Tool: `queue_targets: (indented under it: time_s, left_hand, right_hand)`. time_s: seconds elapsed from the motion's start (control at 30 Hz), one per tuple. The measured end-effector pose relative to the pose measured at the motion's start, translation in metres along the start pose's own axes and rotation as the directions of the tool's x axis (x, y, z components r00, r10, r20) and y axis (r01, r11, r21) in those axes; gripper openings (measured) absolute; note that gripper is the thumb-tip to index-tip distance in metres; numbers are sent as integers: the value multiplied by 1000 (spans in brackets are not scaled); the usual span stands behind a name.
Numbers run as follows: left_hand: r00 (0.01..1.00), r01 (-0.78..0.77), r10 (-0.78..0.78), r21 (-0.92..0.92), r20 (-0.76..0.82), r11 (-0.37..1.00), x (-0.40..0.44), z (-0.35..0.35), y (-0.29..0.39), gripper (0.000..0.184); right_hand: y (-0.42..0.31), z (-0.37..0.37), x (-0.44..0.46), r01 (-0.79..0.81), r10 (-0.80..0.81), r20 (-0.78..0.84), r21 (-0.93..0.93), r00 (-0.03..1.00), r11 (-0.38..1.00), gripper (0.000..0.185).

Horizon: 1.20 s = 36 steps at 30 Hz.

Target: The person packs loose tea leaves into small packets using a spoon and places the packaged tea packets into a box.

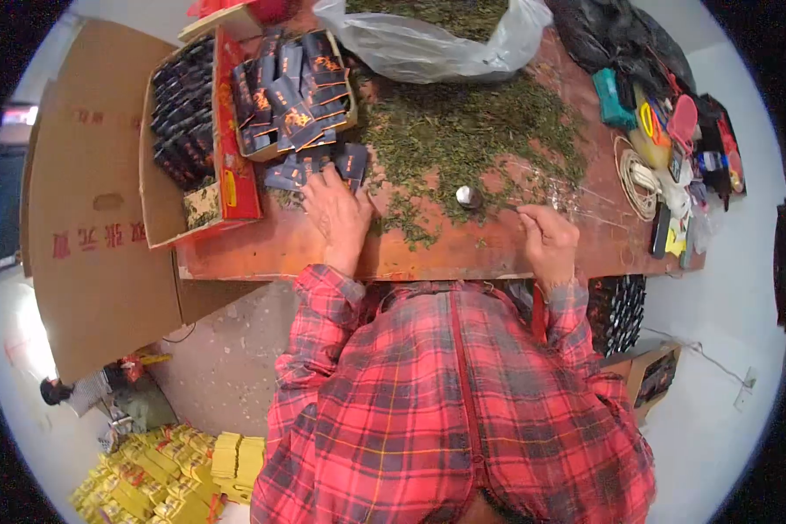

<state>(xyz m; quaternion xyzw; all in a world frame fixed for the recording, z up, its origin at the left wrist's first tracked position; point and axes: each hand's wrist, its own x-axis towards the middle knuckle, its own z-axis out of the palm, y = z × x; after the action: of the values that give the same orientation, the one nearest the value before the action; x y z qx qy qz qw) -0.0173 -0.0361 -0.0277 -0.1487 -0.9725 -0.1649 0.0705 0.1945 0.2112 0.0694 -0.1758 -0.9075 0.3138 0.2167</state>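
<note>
My left hand (335, 217) reaches over the near edge of some loose black packets (351, 164), its fingertips touching them and its thumb apart from the fingers. My right hand (550, 243) pinches the thin handle of a small scoop (469, 197), whose round pale end lies left of the hand, at the near side of the dried leaves (463, 131). Beyond my left hand, an open box (353, 109) is heaped with black packets with orange print. Left of it, a red-sided box (239, 179) holds rows of similar dark packets.
A clear plastic bag (428, 57) of leaves stands at the back of the red table (489, 253). At right lie coiled cord (635, 183), scissors and a pink item (683, 120). A tall cardboard box (96, 201) stands left. Yellow packs (162, 476) are piled on the floor.
</note>
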Motion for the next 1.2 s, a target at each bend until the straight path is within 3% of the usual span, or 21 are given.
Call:
queue_targets:
  time_s: [0.13,0.27,0.37,0.5,0.63,0.93,1.2]
  left_hand:
    - [999,-40,40,-24,23,999,-1,-3,2,63]
    - [997,-63,66,-77,48,995,-7,-4,5,60]
    - [974,-226,227,-241,-23,944,-11,5,8,57]
    - [950,-172,261,-413,169,894,-11,-14,39,55]
    - [918,-205,340,-492,203,846,-4,-8,54,53]
    - [861,-194,403,-534,309,823,35,-1,81,49]
    - [826,-244,480,-579,296,778,75,32,109,53]
  right_hand:
    - [4,-4,-11,-41,41,7,22,999,999,11]
    - [2,-2,-23,-245,238,62,167,969,955,12]
    - [9,6,-34,-279,270,70,197,960,940,13]
    - [13,15,-33,-334,337,29,225,941,915,13]
    - [23,21,-26,-455,470,11,273,883,848,13]
    - [54,30,0,-458,526,-60,417,848,785,16]
    - [68,29,23,-474,527,-118,307,842,826,16]
